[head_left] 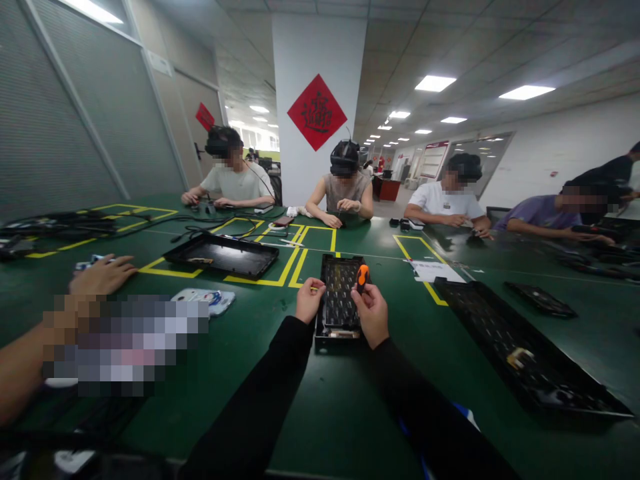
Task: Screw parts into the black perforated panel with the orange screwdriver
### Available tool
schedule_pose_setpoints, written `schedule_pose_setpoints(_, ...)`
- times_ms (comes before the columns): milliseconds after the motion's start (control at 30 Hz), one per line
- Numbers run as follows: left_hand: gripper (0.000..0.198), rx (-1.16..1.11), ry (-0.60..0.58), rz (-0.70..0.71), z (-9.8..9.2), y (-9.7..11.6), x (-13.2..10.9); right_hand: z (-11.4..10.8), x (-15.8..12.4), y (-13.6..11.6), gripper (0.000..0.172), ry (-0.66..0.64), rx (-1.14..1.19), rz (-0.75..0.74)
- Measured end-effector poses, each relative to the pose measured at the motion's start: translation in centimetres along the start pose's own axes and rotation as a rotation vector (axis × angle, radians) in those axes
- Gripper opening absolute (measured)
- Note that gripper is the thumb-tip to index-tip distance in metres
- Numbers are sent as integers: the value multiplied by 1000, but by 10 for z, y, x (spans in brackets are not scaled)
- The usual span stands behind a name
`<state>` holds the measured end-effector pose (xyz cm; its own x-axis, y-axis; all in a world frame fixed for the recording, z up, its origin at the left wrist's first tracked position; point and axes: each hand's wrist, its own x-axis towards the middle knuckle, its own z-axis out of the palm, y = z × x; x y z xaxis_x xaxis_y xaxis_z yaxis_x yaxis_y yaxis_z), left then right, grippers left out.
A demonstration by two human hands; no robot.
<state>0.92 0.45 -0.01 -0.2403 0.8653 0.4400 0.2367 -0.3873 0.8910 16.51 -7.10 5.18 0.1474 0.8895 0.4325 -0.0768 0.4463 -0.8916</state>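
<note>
A black open case lies on the green table in front of me, with a dark panel carrying rows of small light marks inside it. A metallic strip shows at its near end. My right hand grips an orange-and-black screwdriver over the case's right side, handle end upward; its tip is hidden. At the left edge of the case, my left hand has its fingers pinched together. Whatever sits between those fingertips is too small to make out.
A black tray lies at left, and a long black casing at right beside a dark panel. A co-worker's hand rests at far left near a clear packet. Cables and several seated people are beyond.
</note>
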Motion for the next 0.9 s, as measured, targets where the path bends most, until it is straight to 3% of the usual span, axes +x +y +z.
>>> schedule_pose_setpoints(133,9,93,67,16,-1,-2,1,-1,0,-1,30,-11,4,26)
schedule_pose_setpoints(333,15,61,55,-18,-3,2,-1,2,2,0,29,41,56,-33)
schedule_pose_setpoints(533,13,97,63,-52,-4,4,-2,-1,0,-3,28,-28,-25,19)
schedule_pose_setpoints(767,13,119,60,-54,-3,4,-1,0,1,1,29,36,33,-25)
schedule_pose_setpoints(900,13,125,32,-37,-3,4,-1,-2,1,0,26,-36,-3,10)
